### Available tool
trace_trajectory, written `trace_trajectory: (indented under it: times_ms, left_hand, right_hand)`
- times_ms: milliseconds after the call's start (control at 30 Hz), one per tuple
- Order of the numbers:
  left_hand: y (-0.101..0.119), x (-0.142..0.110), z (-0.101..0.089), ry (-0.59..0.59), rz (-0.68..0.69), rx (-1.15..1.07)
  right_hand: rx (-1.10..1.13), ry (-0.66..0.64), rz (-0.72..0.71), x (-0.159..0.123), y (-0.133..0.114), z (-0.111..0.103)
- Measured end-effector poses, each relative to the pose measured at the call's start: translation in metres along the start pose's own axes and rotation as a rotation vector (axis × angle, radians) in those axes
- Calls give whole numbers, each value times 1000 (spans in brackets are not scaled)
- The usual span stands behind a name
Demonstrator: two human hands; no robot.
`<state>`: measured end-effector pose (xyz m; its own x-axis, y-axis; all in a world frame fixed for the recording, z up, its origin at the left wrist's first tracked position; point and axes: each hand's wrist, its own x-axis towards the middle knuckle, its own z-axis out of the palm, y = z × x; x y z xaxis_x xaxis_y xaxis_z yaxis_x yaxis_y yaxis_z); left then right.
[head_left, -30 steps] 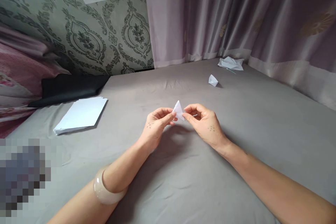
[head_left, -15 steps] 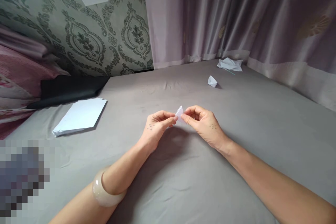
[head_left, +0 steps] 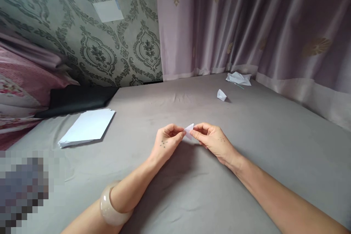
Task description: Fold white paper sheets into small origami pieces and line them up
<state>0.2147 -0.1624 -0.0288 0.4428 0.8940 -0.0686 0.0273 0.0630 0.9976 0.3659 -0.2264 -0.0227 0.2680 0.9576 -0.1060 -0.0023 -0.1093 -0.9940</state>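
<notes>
A small piece of folded white paper (head_left: 189,130) is pinched between both hands above the grey sheet (head_left: 164,117). My left hand (head_left: 168,139) grips its left edge with thumb and forefinger, and my right hand (head_left: 212,139) holds the right side the same way. One pointed corner sticks up between the fingertips. The lower part of the paper is partly covered by the thumbs. A pale bangle (head_left: 111,206) circles my left forearm.
A stack of white paper (head_left: 87,126) lies at the left, in front of a black flat item (head_left: 82,98). A small folded paper piece (head_left: 222,95) stands farther back. Behind it are crumpled or folded papers (head_left: 238,78) and a thin greenish stick (head_left: 239,86) by the curtain (head_left: 205,25).
The camera view has tipped up slightly, so everything sits lower in the picture. The held paper's point now leans more to the right. Both hands keep their pinch.
</notes>
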Motion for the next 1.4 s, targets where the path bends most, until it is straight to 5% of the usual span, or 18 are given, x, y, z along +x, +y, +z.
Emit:
trace_trajectory:
  times_ms: [167, 400, 733, 967, 1167, 1400]
  left_hand:
    - [0, 0, 0, -45, 55, 38]
    - [13, 1, -12, -337, -114, -156]
    - [15, 5, -19, -525, -191, -168]
    - [12, 5, -15, -325, -39, -71]
    - [7, 4, -10, -208, 27, -147]
    - [6, 4, -8, -219, -130, -150]
  right_hand:
    - [25, -14, 45, 1, -3, -1]
    - [154, -341, 8, 4, -7, -11]
    - [128, -420, -27, 3, -9, -15]
    - [-57, -234, -52, 6, -10, -17]
    - [66, -191, 23, 6, -5, -11]
    - [97, -101, -14, 8, 4, -5]
